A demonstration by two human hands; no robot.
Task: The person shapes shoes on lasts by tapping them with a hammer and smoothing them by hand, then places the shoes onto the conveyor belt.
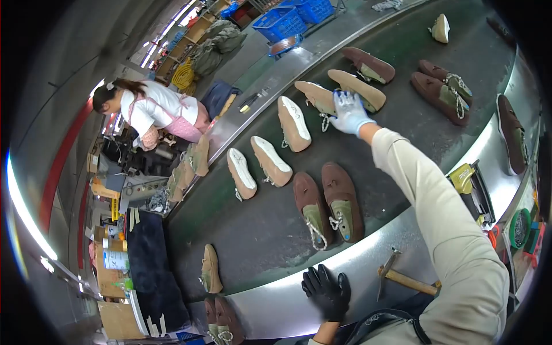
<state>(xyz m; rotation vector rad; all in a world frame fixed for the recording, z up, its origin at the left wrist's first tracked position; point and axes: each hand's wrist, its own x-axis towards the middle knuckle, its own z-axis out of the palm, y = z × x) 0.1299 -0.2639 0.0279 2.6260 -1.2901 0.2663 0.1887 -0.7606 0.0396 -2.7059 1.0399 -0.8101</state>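
My right hand [349, 112], in a white-grey glove, reaches across the dark belt [241, 236]. Its fingers are stretched out over the back part of a tan moccasin [313, 94] and touch it; a second tan moccasin [362, 91] lies right beside the fingertips. Whether they press on the shoe's inside is hidden. In a black glove, my left hand [328, 292] rests palm down on the metal edge [270, 310], fingers extended and holding nothing. A pair of brown moccasins [328, 201] with rope laces stands on the belt between my hands.
Tan shoes with white soles [296, 123] lie along the far side. More brown shoes [440, 95] stand at right. A hammer [408, 280] and a yellow-black stapler [472, 192] lie on the metal edge. Across the belt, a person [164, 109] bends over work. Blue crates [280, 24] stand behind.
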